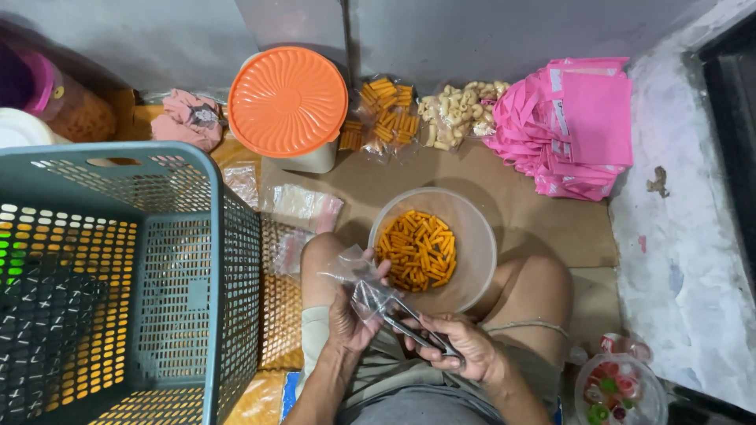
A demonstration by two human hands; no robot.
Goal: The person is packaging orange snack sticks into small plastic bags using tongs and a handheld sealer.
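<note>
A small clear plastic bag (354,271) is held up by the left hand (352,315), with the fingers closed around its lower part. The bag is thin, see-through and crinkled, and it looks empty. A pair of metal tongs (409,323) is gripped by the right hand (465,346), and the tips are pushed into the bag. Both hands are kept low in the middle of the view, just above the person's lap.

At 12 o'clock from the hands, a round clear bowl (472,236) is found between the bare knees. It is partly filled with short orange snack sticks (417,250). Further out at 12 o'clock, filled bags of orange sticks (386,114) and a bag of pale curly snacks (457,114) are laid by the wall. At 11 o'clock, a tub with a round orange lid (287,101) is seen. At 1 o'clock, a pile of pink bags (579,126) is stacked. More empty clear bags (303,206) are spread at 11 o'clock, closer in. At 9 o'clock, a big grey-blue plastic basket (157,260) with many holes is placed. At 4 o'clock, a small clear tub of red and green sweets (618,389) is set.

The floor is covered with brown cardboard (535,224). A grey wall (472,31) is seen at the top, and a worn white floor (685,260) at 3 o'clock.
</note>
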